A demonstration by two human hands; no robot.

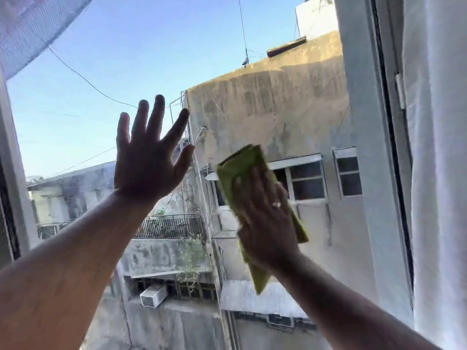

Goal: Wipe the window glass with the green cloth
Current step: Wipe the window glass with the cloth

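The window glass fills most of the head view, with sky and weathered buildings behind it. My right hand presses a folded green cloth flat against the pane, right of centre. The cloth sticks out above my fingers and hangs below my wrist. My left hand is raised left of centre with its fingers spread and its palm toward the glass, holding nothing. Whether that palm touches the pane I cannot tell.
A white window frame with a dark seal runs down the right side, and a white curtain hangs beside it. A bluish mesh fabric drapes across the top left corner. Another frame edge stands at the far left.
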